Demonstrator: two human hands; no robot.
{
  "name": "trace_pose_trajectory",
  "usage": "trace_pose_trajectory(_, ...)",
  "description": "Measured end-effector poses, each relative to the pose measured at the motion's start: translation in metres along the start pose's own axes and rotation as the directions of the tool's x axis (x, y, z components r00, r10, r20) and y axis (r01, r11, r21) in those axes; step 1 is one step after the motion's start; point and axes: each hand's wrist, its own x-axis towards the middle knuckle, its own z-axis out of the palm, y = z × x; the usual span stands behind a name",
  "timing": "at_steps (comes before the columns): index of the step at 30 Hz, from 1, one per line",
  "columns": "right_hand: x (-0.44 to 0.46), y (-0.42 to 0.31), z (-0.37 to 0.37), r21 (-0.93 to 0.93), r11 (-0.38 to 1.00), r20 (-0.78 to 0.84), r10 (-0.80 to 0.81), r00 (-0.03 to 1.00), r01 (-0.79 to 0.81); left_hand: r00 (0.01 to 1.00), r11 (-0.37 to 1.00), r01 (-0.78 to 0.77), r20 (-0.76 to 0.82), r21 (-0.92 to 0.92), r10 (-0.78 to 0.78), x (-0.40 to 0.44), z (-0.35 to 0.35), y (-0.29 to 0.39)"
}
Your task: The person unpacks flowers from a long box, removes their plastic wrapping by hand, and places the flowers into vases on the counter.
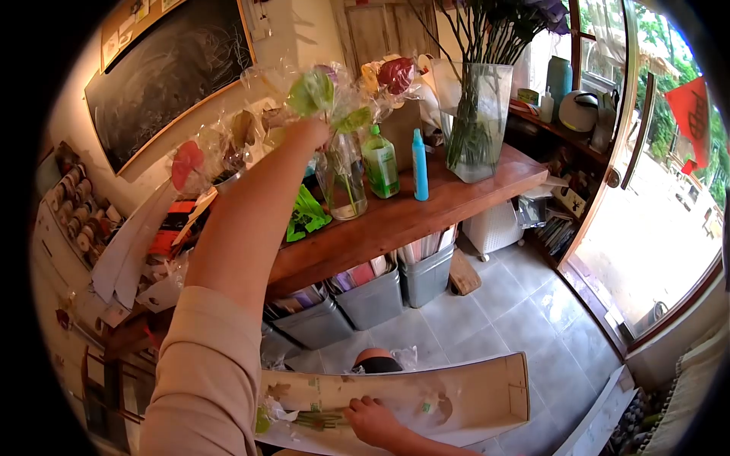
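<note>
My left hand reaches over the wooden table to the mouth of a clear glass vase. Its fingers are hidden behind the hand, next to a green wrapped bloom whose stems run down into the vase. My right hand rests low in a long open cardboard box, fingers curled at the ends of several green stems. Whether it grips them cannot be made out. Beside the vase stand a green bottle and a blue bottle.
A tall vase of long stems stands at the table's right. Wrapped red flowers are at the left. Grey bins sit under the table. A glass door is at the right.
</note>
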Motion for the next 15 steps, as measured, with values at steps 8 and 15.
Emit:
trace_pose_trajectory(8, 0.0, -0.003, -0.005, 0.032, 0.999, 0.085, 0.024, 0.996, -0.027, 0.9, 0.705, -0.243, -0.427, -0.666, -0.094, -0.025, 0.068, -0.015)
trace_pose_trajectory(15, 0.0, -0.005, -0.005, 0.045, 0.999, 0.075, 0.018, 0.997, -0.021, 0.641, 0.828, -0.421, -0.767, -0.37, -0.017, -0.045, 0.061, -0.015)
